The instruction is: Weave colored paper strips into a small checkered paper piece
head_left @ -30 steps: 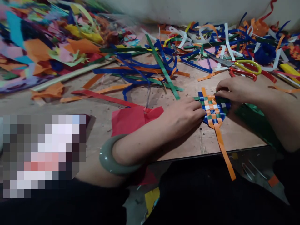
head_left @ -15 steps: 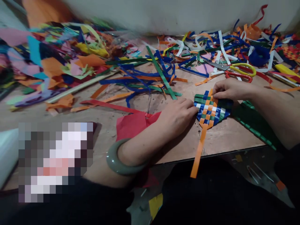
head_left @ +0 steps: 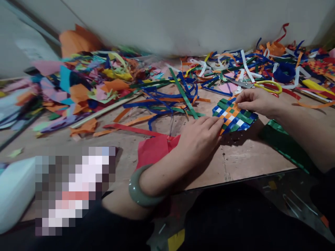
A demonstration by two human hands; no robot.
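Observation:
A small woven mat of blue, green, white and orange paper strips [head_left: 233, 116] is tilted slightly off the wooden table [head_left: 243, 157]. My left hand [head_left: 200, 137], with a grey-green bangle [head_left: 140, 190] on the wrist, pinches the mat's near left edge. My right hand [head_left: 258, 101] grips its far right edge with closed fingers. The long orange strip that hung from the mat is hidden from view.
Loose paper strips [head_left: 178, 90] and a heap of coloured scraps [head_left: 86, 83] cover the far table. Yellow-handled scissors [head_left: 264, 86] lie behind my right hand. A red sheet [head_left: 154, 148] sits under my left wrist, a green woven piece [head_left: 284, 144] under my right arm.
Both hands have turned and lifted the woven mat; the orange tail swung from the right to the left, then out of sight. The view has shifted up.

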